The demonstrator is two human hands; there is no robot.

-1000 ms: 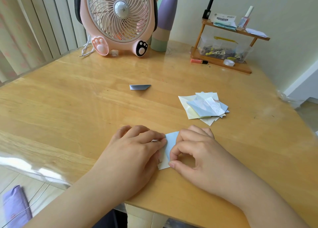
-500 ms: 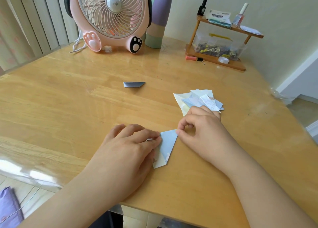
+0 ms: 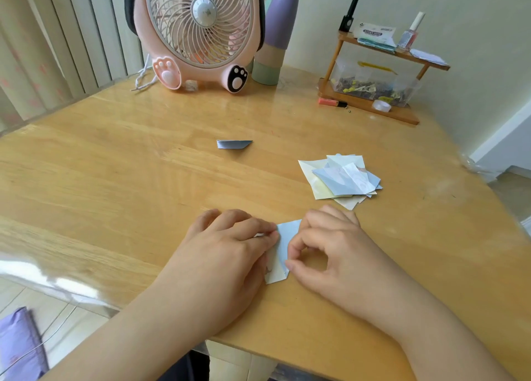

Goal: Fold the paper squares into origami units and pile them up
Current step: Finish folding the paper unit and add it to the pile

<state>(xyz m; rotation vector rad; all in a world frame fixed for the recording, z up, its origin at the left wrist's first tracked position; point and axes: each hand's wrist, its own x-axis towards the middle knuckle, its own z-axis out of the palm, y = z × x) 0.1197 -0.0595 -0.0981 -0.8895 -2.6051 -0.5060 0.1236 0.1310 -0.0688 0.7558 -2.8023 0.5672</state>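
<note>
The blue paper (image 3: 283, 248) lies flat on the desk (image 3: 115, 179) at about 6 o'clock, between both hands. The left hand (image 3: 224, 254) presses it down with flat fingers. Half a second ago the right hand (image 3: 330, 248) was up at the paper's top corner; now it has come back down, its curled thumb and forefinger pinching the right edge, likely sharpening a crease. This fold seems unfinished. One folded unit (image 3: 234, 144) waits at 12 o'clock, the loose squares (image 3: 342, 181) at 2 o'clock.
</note>
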